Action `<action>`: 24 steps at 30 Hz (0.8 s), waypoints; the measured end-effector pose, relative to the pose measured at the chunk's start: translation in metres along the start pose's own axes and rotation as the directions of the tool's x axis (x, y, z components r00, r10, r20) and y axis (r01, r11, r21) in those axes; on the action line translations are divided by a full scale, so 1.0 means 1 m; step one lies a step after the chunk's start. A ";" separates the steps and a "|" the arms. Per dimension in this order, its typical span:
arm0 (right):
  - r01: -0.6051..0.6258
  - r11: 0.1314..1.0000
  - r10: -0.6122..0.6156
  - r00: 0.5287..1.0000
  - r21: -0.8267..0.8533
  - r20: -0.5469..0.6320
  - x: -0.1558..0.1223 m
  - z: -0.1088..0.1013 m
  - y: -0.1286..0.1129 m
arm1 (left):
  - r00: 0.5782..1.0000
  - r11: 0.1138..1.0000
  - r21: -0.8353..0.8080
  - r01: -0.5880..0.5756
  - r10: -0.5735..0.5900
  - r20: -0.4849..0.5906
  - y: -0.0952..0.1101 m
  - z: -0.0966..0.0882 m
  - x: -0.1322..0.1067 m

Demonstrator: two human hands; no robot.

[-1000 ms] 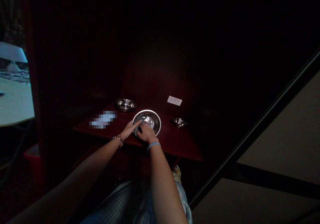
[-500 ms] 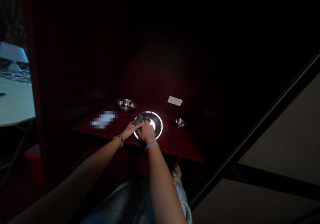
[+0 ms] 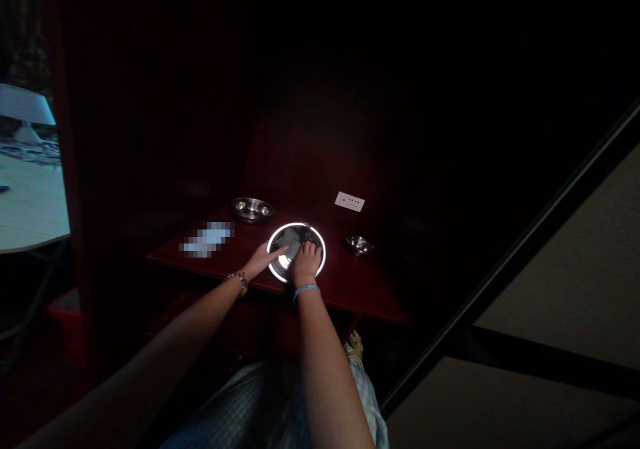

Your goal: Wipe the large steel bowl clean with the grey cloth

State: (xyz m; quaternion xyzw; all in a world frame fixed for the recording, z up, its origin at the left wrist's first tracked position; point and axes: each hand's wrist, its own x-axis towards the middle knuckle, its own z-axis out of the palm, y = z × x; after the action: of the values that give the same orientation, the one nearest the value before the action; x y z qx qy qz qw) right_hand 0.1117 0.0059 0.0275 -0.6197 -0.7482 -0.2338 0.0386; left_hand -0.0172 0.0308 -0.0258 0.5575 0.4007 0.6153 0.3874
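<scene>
A shiny metal bowl [image 3: 278,276] stands on the dark red table. My left hand [image 3: 259,261] grips its left rim, thumb over the inner side and fingers outside, partly hidden. Inside the bowl, my right hand [image 3: 307,261] presses with curled fingers on a dark grey cloth [image 3: 310,234] against the right part of the inner wall. Much of the cloth lies under or behind that hand, and dim light blurs its outline.
A wider metal dish [image 3: 252,210] sits behind on the left, a small metal bowl [image 3: 359,245] on the right. The table [image 3: 360,289] also bears a pixelated pale patch [image 3: 207,239]. A white socket plate [image 3: 349,201] is on the back wall; a slanting dark-framed panel [image 3: 540,275] rises at right.
My right hand has moved right inside the bowl, taking the cloth along from the left side. It has parted from my left hand, which stays at the rim.
</scene>
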 end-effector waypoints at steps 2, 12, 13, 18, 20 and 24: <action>-0.026 0.999 0.027 0.999 -0.031 0.027 0.000 -0.001 -0.001 | 1.000 1.000 0.022 -0.007 0.008 -0.013 0.001 0.000 0.000; -0.019 0.999 0.015 0.994 0.038 0.111 -0.001 -0.011 -0.010 | 0.999 0.999 0.046 -0.004 0.006 -0.040 0.002 0.000 -0.002; -0.009 0.998 0.002 0.992 0.061 0.127 -0.002 -0.012 -0.011 | 0.999 0.999 0.048 -0.008 0.010 -0.043 0.002 0.000 -0.002; 0.134 0.980 -0.161 0.967 0.145 0.199 -0.005 -0.018 -0.019 | 0.997 0.997 0.072 -0.032 0.037 -0.068 0.004 0.000 -0.004; 0.163 0.974 -0.194 0.960 0.158 0.202 -0.006 -0.019 -0.021 | 0.997 0.996 0.079 -0.029 0.035 -0.068 0.005 0.000 -0.004; 0.212 0.962 -0.244 0.951 0.172 0.190 -0.007 -0.019 -0.021 | 0.996 0.996 0.079 -0.031 0.037 -0.079 0.006 0.000 -0.005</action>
State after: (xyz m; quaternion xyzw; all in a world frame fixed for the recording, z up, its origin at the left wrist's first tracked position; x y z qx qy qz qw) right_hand 0.0887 -0.0112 0.0357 -0.5454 -0.8302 -0.1134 -0.0212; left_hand -0.0174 0.0240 -0.0218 0.5536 0.4301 0.6278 0.3382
